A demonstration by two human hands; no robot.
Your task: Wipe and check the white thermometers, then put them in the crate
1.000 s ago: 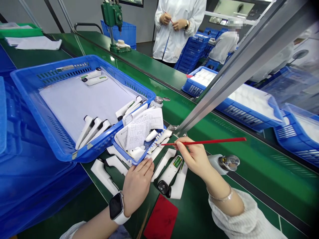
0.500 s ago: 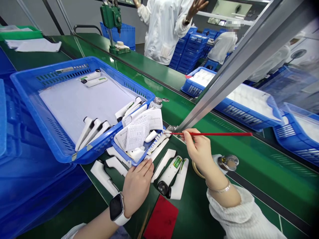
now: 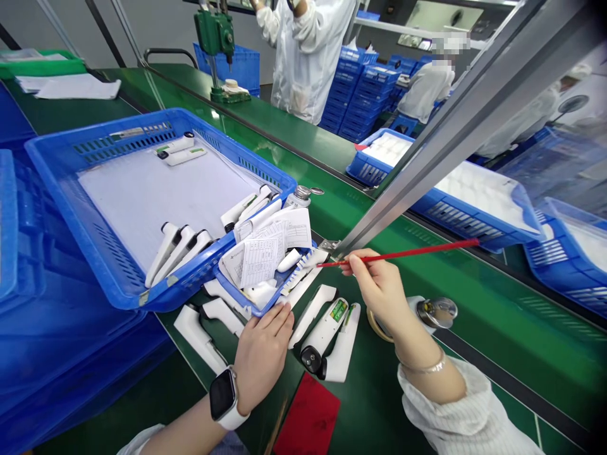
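Note:
My right hand [image 3: 377, 283] pinches a thin red stick [image 3: 417, 251], its left tip over a white part at the right rim of a small blue basket [image 3: 227, 287]. Papers [image 3: 260, 259] and white pieces fill that basket. My left hand [image 3: 266, 346] lies flat with fingers extended, fingertips at the basket's near edge and the end of a white housing. Right of it, on the green table, are white handheld devices [image 3: 323, 332], one with a green circuit board showing. More white housings [image 3: 196, 335] lie to its left. Whether my left fingers press on anything is unclear.
A large blue crate [image 3: 114, 287] with white devices stands at left. A red pad [image 3: 309, 417] lies in front, a metal-lidded bottle [image 3: 436, 313] at right. A metal post [image 3: 403, 183] slants across. Beyond it are blue baskets [image 3: 474, 218] and a person in white [image 3: 306, 63].
The red stick has tilted: its right end is higher and its left tip lower. The person across the table has moved their arms inward.

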